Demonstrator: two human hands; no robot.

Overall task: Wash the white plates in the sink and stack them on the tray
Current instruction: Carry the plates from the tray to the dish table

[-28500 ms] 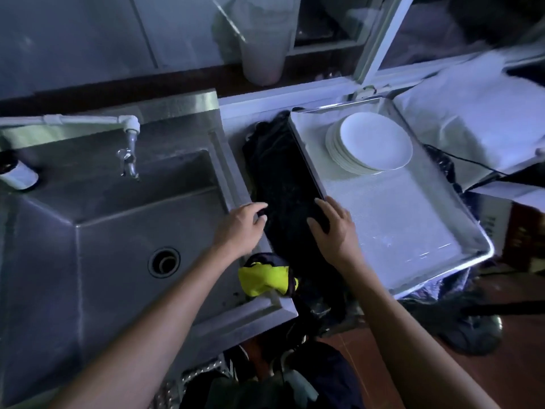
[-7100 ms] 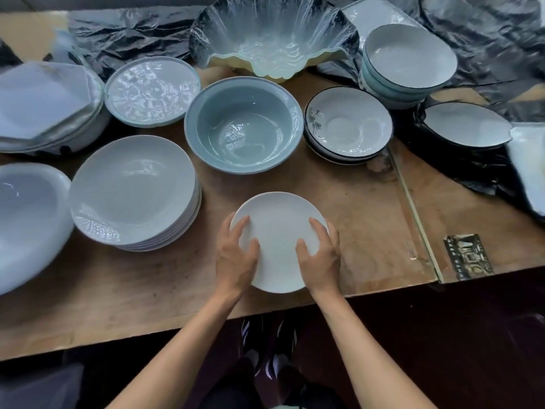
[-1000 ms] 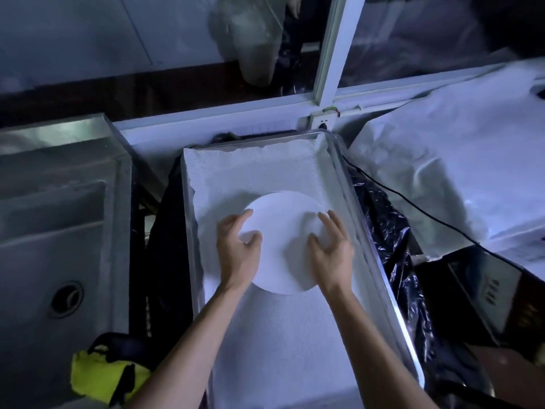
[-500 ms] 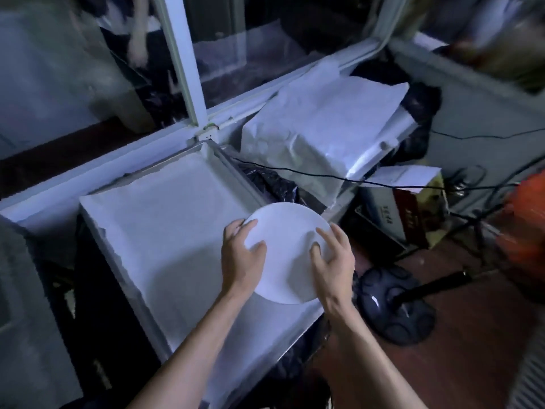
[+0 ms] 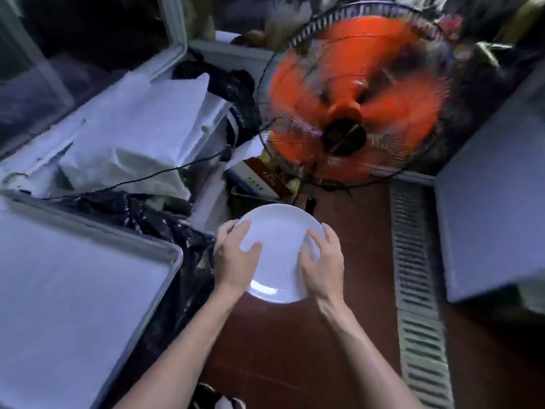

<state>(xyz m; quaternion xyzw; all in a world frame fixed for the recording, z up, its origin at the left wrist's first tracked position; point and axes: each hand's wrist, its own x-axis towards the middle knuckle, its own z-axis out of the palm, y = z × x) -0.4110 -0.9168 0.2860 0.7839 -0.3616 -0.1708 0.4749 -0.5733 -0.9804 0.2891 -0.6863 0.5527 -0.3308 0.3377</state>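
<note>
I hold a white plate [image 5: 280, 246] level in front of me, over the red floor. My left hand [image 5: 234, 256] grips its left edge, thumb on top of the plate. My right hand [image 5: 321, 262] grips its right edge the same way. The metal tray [image 5: 165, 249], lined with white cloth, lies at the lower left, and the plate is to the right of its rim, clear of it. No plates show on the visible part of the tray. The sink is out of view.
A standing fan [image 5: 351, 98] with spinning orange blades is straight ahead, close beyond the plate. White wrapped bundles [image 5: 138, 125] and black plastic [image 5: 165, 219] sit left of it. A floor drain grate [image 5: 418, 278] runs along the right, beside a grey cabinet [image 5: 489, 219].
My view has swung right, away from the sink and tray toward the fan. The plate, held in both hands throughout, has moved from above the tray to beyond its right rim.
</note>
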